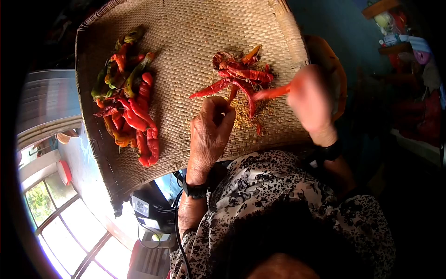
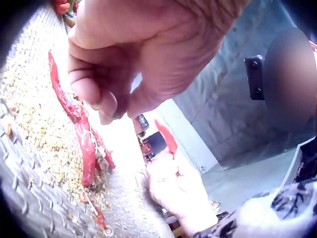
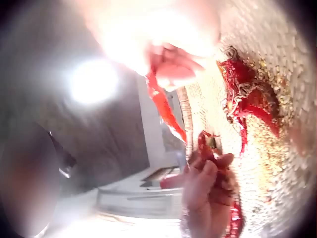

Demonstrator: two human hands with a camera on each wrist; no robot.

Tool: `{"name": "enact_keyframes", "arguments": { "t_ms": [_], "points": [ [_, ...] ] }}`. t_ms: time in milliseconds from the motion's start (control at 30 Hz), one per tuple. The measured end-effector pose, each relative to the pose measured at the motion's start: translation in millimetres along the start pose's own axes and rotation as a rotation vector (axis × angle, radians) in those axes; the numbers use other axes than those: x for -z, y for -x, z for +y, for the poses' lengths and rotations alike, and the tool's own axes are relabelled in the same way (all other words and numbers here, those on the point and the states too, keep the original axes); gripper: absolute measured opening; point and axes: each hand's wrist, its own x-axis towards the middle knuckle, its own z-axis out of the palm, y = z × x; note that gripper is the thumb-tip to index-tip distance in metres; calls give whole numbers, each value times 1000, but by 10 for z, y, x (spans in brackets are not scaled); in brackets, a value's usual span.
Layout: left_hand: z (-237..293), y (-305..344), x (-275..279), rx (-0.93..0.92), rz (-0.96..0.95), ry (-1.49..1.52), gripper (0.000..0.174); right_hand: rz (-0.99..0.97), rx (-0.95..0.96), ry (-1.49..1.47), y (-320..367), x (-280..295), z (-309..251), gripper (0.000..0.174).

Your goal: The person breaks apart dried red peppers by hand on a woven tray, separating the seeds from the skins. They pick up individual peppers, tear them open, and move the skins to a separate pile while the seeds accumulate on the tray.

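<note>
In the head view the left hand [image 1: 209, 137] pinches a small dark red pepper piece [image 1: 232, 94] above scattered yellow seeds [image 1: 241, 114]. The right hand [image 1: 312, 104], blurred, grips a long red pepper strip [image 1: 275, 92] at the tray's right side. A pile of red, opened-looking peppers [image 1: 244, 73] lies just beyond the left hand. The right wrist view shows the strip [image 3: 166, 111] hanging from the right hand [image 3: 158, 37], with the left hand [image 3: 208, 196] below. The left wrist view has the left hand [image 2: 148, 49] over a split pepper [image 2: 85, 144].
Under everything is a woven tray [image 1: 186, 42] with a raised rim. Several red, orange and green peppers [image 1: 134, 111] are heaped on its left side. An orange-rimmed container [image 1: 341, 69] stands behind its right edge. A black cable [image 1: 178, 232] hangs beside the left forearm.
</note>
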Motion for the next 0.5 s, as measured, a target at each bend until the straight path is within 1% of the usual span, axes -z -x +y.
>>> {"name": "enact_keyframes", "arguments": {
  "t_ms": [33,67,100,133,167,200,233,300,333,367,400,433,467,500],
  "points": [
    [-4,-19,6,8,10,33,17,146,-81,-334,16,57,-76,27],
    [-55,-38,-5,-37,49,82,19,141,-50,-519,1,94,-154,31],
    [-49,-52,-21,-40,48,83,19,134,-18,-704,-33,117,-224,35],
    [-36,-65,-45,-35,37,158,19,-130,-66,-796,-77,228,-229,35],
    [-20,-72,-66,-29,26,234,18,-130,-64,-795,-54,231,-192,35],
    [17,-75,-78,-21,-30,266,17,-103,-132,-523,-14,198,-144,32],
    [50,-72,-117,-21,-31,266,17,-74,-197,-251,31,141,-104,28],
    [120,-63,-193,-34,-159,293,14,-177,-251,218,148,-79,-47,21],
    [224,-72,-163,-54,-249,50,13,-202,-232,314,197,-187,7,17],
    [223,-78,-179,-53,-250,48,13,-229,-214,409,218,-258,49,14],
    [218,-88,-210,-127,-235,-21,13,-234,-172,446,216,-256,84,11],
    [212,-101,-237,-202,-221,-90,13,-232,-173,444,200,-245,53,11],
    [208,-125,-254,-207,-224,-15,11,-238,-165,482,170,-222,-11,13],
    [225,-171,-245,-210,-229,-15,11,-242,-157,523,138,-179,-57,15]
  ]
}}
